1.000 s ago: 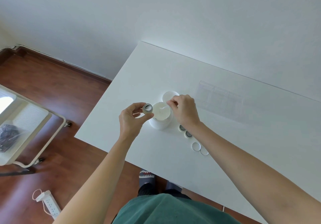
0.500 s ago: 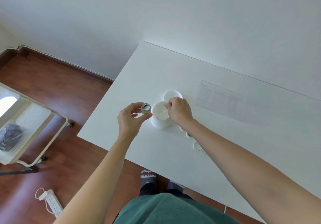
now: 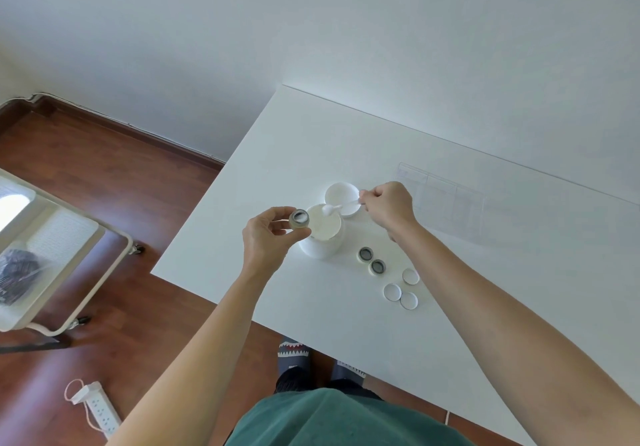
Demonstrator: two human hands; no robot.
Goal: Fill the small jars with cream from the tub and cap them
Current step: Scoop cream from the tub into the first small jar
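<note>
My left hand (image 3: 268,234) pinches a small jar (image 3: 299,218) just left of the open white tub (image 3: 322,232); the jar shows some white cream inside. My right hand (image 3: 388,207) pinches a thin white spatula (image 3: 341,206) whose tip carries a blob of cream above the tub's far rim. The tub's lid (image 3: 341,196) lies upside down behind the tub. Two more small jars (image 3: 371,260) stand open on the table to the right of the tub. Three small white caps (image 3: 401,290) lie beyond them, nearer the table's front edge.
The white table (image 3: 346,134) stands against a white wall. A clear plastic organiser (image 3: 443,200) lies behind my right hand. Left of the table are a wooden floor, a white cart (image 3: 52,255) and a power strip (image 3: 100,411).
My right hand has lifted out of the tub and drawn back to the right, bringing the spatula up with cream on its tip. The two jars on the table are now uncovered.
</note>
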